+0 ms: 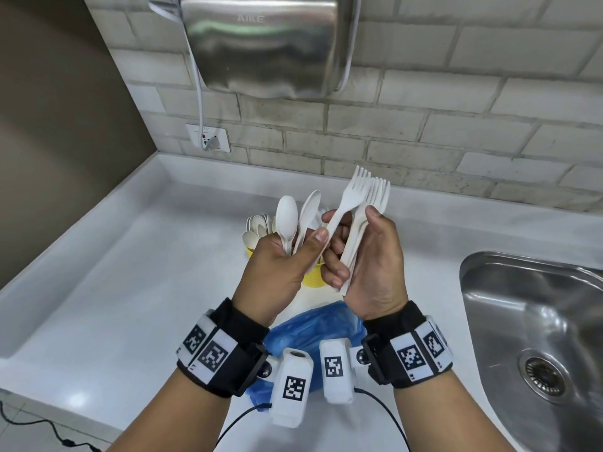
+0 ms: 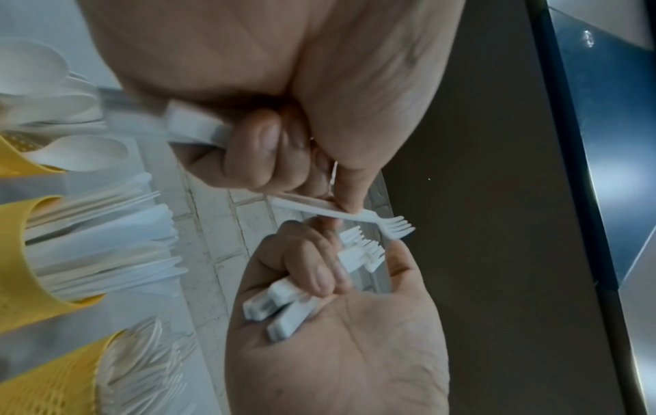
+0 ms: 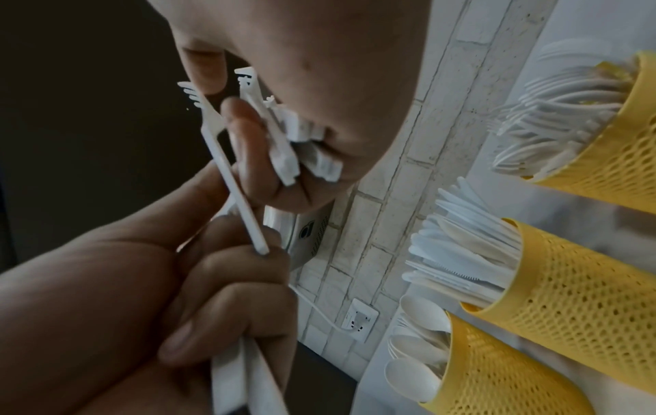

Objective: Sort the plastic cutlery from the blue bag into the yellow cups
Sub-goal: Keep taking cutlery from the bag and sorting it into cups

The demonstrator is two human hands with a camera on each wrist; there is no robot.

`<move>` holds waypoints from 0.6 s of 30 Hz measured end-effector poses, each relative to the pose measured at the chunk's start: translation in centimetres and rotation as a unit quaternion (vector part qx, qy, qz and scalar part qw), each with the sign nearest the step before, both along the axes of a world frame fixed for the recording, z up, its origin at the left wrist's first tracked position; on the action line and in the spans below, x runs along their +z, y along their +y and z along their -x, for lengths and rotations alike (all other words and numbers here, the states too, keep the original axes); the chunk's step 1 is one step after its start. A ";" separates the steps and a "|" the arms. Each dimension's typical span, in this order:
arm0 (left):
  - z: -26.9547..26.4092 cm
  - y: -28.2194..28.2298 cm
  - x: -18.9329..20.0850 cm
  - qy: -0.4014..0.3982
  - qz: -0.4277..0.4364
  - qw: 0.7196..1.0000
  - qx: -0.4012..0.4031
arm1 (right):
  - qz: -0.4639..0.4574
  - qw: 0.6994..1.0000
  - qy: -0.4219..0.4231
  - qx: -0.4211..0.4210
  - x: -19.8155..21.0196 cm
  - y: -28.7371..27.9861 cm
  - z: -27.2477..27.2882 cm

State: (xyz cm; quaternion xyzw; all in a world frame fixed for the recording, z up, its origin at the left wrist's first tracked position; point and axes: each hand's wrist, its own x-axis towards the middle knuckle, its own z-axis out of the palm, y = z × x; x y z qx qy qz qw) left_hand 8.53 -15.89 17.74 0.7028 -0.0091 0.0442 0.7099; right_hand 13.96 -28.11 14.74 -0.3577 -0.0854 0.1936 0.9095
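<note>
Head view: your left hand (image 1: 277, 265) is curled round two white spoons (image 1: 287, 220), bowls up, while its thumb and forefinger pinch the handle of a single fork (image 1: 346, 207). Your right hand (image 1: 368, 265) is closed on a bundle of forks (image 1: 375, 203), tines up, and its fingertips touch that single fork as well. Both hands are raised above the white surface (image 1: 130, 288), right in front of the yellow cups (image 1: 311, 278), which they mostly hide.

The right wrist view shows three yellow mesh cups in a row near the back edge of the surface, by the tiled wall. One cup (image 3: 610, 134) holds forks, the middle cup (image 3: 582, 297) holds knives, and the third cup (image 3: 497, 387) holds spoons. All three are well filled, the pieces standing handle-down and fanning out over the rims.

The left wrist view shows the same three cups along its left edge, blurred, with the spoon cup (image 2: 21, 157) at the top.

The blue bag (image 1: 313, 331) lies crumpled on the surface toward the front edge, beneath your wrists and partly hidden by them; you cannot tell from here what it holds. A steel sink (image 1: 538, 321) is set into the surface on the right.
</note>
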 end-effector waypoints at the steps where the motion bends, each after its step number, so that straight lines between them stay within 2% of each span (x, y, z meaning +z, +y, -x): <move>1: 0.0 -0.1 0.0 -0.006 0.008 1.000 -0.004 | 0.017 1.000 -0.008 -0.010 0.0 0.1 0.0; 3: -0.2 0.2 -0.4 -0.017 -0.015 1.000 -0.009 | 0.098 0.993 -0.033 -0.049 0.0 0.3 0.1; 5: -0.2 0.3 -0.6 -0.011 -0.056 0.998 -0.019 | 0.194 0.974 -0.053 -0.101 0.0 0.4 0.0; 7: -0.3 0.3 -0.7 -0.011 -0.092 0.996 -0.018 | 0.240 0.959 -0.055 -0.142 -0.1 0.6 0.0; 12: -0.5 0.5 -1.3 -0.007 -0.126 0.992 0.029 | 0.257 0.946 -0.027 -0.196 -0.7 1.0 -0.3; 18: -0.4 0.8 -1.7 0.015 -0.108 0.994 -0.010 | 0.245 0.943 0.004 -0.226 0.2 1.1 -0.4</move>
